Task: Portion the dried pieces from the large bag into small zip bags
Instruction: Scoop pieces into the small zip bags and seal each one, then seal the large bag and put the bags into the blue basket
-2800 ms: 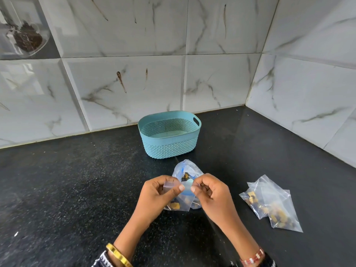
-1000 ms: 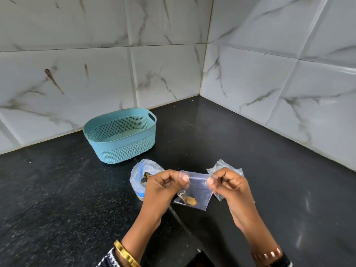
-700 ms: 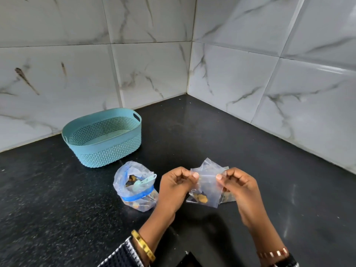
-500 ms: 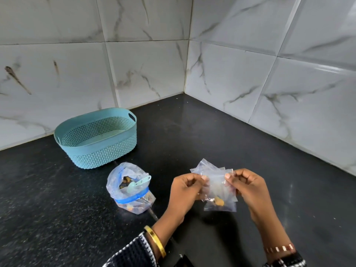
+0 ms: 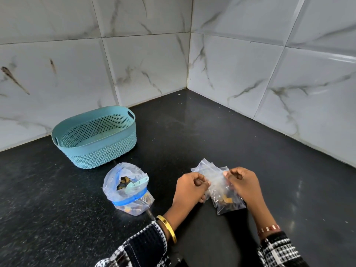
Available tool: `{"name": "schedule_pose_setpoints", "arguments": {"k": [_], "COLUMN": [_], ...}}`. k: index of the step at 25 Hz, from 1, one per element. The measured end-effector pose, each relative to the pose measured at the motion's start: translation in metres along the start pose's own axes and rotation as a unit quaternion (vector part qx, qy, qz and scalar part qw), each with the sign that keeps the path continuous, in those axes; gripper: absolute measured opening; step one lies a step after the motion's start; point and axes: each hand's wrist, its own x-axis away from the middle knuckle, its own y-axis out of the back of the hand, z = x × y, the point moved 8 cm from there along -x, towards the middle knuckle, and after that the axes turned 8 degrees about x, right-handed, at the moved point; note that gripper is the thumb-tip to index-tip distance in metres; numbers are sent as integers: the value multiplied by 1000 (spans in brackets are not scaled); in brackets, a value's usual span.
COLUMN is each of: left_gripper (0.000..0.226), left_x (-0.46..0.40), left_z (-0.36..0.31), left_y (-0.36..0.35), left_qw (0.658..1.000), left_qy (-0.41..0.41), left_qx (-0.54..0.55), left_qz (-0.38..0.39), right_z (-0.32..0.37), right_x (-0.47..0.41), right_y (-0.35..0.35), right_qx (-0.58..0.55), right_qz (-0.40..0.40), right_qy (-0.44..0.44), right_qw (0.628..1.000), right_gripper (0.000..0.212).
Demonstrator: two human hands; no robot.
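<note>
The large clear bag [image 5: 128, 197] with a blue zip band stands open on the black counter, with dried pieces and a pale green scoop [image 5: 136, 185] inside. To its right, my left hand [image 5: 189, 187] and my right hand [image 5: 243, 185] pinch the top corners of a small zip bag [image 5: 217, 182] that holds a few brown pieces. It lies low over a pile of other small clear bags [image 5: 229, 204] on the counter. How many bags the pile holds is unclear.
A teal perforated basket [image 5: 96, 149] sits behind the large bag near the tiled wall. White marble-look tiles meet in a corner [image 5: 189, 60] at the back. The black counter [image 5: 212, 132] stretches around everything.
My hands carried the small zip bag from in front of the large bag to the right and lowered it onto the pile of small bags. The camera view swung rightward.
</note>
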Motion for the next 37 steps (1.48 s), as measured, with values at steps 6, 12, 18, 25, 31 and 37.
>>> {"name": "schedule_pose_setpoints", "arguments": {"k": [6,12,18,25,31,37], "left_gripper": [9,5,11,20,15,11], "left_x": [1,7,17,40,64,78], "left_z": [0,-7,-18,-48,-51,-36], "left_y": [0,12,33,89,176,225], "left_qw": [1000,999,999,991,963,928], "left_qy": [6,-11,-33,-119,-151,-161], "left_qx": [14,30,15,13,-27,-109], "left_qz": [5,5,-10,-62,-220,-317], "right_z": [10,24,45,122,160,162], "right_x": [9,12,13,44,73,81], "right_y": [-1,2,-6,-50,-134,-156], "right_qx": [-9,34,84,104,109,174], "right_qz": [-6,-46,-77,-77,56,80], "right_qy": [5,24,84,251,331,324], "right_qw": [1000,998,990,959,936,927], "right_gripper": [9,18,25,18,17,21]}}
